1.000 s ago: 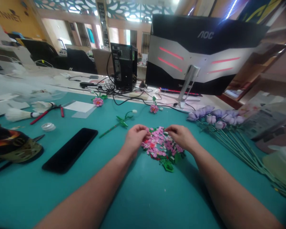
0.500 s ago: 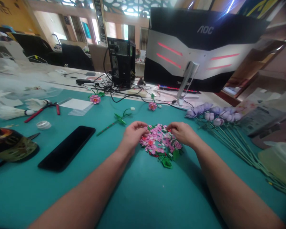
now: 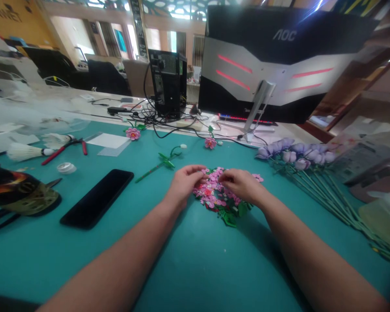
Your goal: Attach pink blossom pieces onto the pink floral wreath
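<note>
A heap of small pink, red and green plastic flower pieces [image 3: 216,197] lies on the teal mat [image 3: 188,260] in front of me. My left hand [image 3: 184,183] rests on the heap's left edge, fingers curled and pinched over the pieces. My right hand [image 3: 241,185] lies on the heap's right side, fingers bent and pinching among the pink bits. What either pinch holds is too small to name. A green stem [image 3: 159,164] with leaves lies just beyond my left hand.
A black phone [image 3: 97,198] lies at left, with red-handled pliers [image 3: 63,150], shuttlecocks [image 3: 26,151] and a tape roll [image 3: 66,167] farther left. Purple tulips [image 3: 295,156] with long stems lie at right. Two finished pink flowers [image 3: 133,133] sit near the mat's far edge; a monitor [image 3: 279,73] stands behind.
My right hand has slid left, further onto the heap, closing the gap to my left hand. A few pink pieces now show to its right. The view shifted slightly.
</note>
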A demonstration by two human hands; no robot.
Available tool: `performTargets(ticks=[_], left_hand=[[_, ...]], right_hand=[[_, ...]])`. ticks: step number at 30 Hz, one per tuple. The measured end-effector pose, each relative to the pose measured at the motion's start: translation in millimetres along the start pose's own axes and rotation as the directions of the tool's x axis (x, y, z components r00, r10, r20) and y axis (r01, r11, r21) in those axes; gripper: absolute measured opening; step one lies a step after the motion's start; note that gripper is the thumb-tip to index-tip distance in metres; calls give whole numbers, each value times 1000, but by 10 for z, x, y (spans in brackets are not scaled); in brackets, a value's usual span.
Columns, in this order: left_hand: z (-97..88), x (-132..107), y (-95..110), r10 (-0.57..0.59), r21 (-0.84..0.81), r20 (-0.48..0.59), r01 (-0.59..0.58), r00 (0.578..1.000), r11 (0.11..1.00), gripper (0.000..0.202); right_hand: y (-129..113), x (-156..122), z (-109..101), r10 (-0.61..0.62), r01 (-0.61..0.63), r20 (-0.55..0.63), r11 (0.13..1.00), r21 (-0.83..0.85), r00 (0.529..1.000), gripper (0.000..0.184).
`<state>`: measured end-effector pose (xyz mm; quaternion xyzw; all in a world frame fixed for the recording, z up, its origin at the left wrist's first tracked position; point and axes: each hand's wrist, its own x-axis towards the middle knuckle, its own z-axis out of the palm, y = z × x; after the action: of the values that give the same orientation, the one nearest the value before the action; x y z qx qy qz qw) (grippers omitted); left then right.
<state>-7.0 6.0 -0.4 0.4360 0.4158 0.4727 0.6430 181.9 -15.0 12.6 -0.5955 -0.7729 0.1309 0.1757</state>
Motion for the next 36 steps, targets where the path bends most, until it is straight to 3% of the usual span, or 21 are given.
performTargets(ticks=[7,16,36], left_hand=[[-4,-1,2,10,-4,-20,-10,1000,1000,23],[10,-2,1,7,-17,-31,-8,1000,1000,20],[27,-9,-2,3,-13,-8,-3,1000,1000,16]], right_hand=[[-98,2,119,-60,62,68,997,-39,996,22],[44,46,360,-116,124,61,980,-156,991,17],[-75,59,311,-62,91,108,953,-288,992,14]])
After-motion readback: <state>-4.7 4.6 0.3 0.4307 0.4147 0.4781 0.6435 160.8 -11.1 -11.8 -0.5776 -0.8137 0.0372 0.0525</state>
